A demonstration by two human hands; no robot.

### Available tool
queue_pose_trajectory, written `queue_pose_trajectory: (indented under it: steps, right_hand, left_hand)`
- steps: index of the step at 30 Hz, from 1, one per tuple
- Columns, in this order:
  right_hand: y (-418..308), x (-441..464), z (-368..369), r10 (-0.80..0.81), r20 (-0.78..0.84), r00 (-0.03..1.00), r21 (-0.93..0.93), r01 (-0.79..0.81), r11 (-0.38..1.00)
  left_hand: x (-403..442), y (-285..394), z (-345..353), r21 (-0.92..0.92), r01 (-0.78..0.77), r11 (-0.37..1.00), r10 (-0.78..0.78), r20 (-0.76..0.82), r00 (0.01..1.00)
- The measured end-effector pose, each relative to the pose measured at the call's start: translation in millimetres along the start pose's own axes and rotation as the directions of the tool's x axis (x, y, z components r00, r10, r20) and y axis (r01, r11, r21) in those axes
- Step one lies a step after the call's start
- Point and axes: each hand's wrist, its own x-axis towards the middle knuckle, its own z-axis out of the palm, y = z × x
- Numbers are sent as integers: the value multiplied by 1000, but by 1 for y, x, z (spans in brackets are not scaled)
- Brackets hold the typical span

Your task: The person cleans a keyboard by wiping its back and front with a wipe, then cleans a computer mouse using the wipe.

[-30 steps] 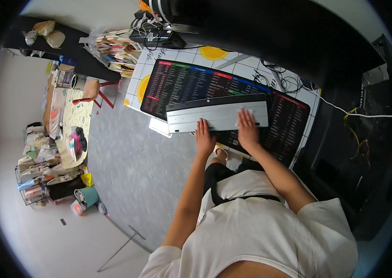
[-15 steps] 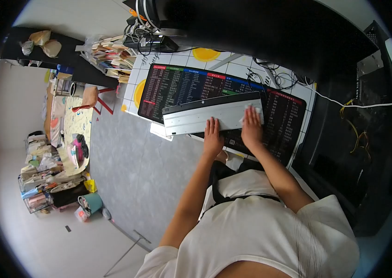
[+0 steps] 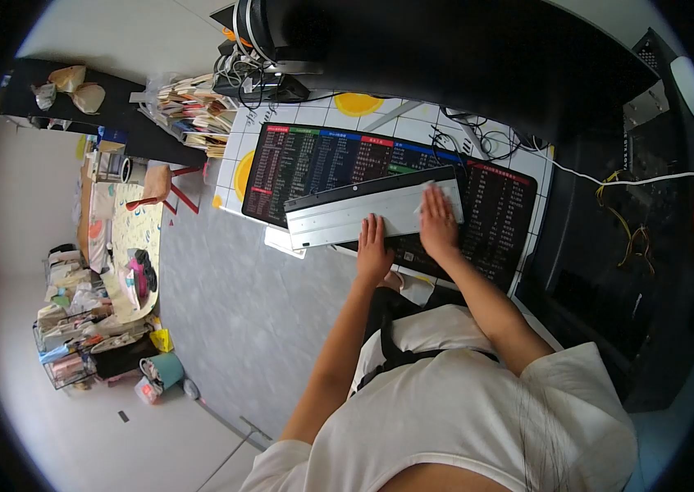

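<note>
The left arm (image 3: 335,344) reaches toward one o'clock, the right arm (image 3: 490,305) toward eleven. The left hand (image 3: 375,257) lies palm down, its fingers (image 3: 372,226) straight and aimed at twelve. The right hand (image 3: 439,228), at two o'clock from the left, is also palm down, fingers extended toward twelve.

- Table (image 3: 302,112): top white with a dark grid, printed with lettering and orange slices.
- Mat (image 3: 277,168): black, with columns of text under coloured headings, flat on the table and covering much of it.
- Panel (image 3: 326,225): silver with a dark strip along its far edge, askew on the mat; its left near corner reaches past the mat's near edge.
- Stand legs (image 3: 392,117): grey, on the table behind the mat.
- Cables (image 3: 501,148): tangled on the table's far right part.
</note>
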Motion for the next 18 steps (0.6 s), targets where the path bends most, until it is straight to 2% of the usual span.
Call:
queue_pose_trajectory:
  steps: [2,3,7,9,12,16,18]
  right_hand:
    - [14,6,-2,209,-235,949,-20,-219,975]
    - [20,7,-2,198,-254,946,-29,-213,977]
    - [14,-1,0,238,-235,942,-5,-246,969]
    - [10,-18,-7,264,-162,951,29,-263,964]
    - [12,-18,-5,211,-228,951,29,-210,977]
    - [11,-11,-3,153,-220,963,-31,-164,986]
    - [8,-22,-1,-73,-28,997,-127,68,989]
  left_hand:
    - [-1,-5,0,-18,-28,999,28,20,999]
    - [-1,-5,0,-20,-28,999,28,23,999]
    - [-2,-3,0,16,-35,999,35,7,999]
    - [-1,-1,0,32,-9,999,9,8,1000]
    - [-3,-2,-1,-9,-19,1000,19,3,1000]
    - [-6,-5,-6,-80,-37,996,40,36,999]
    - [-1,-7,-5,-119,-42,992,45,28,999]
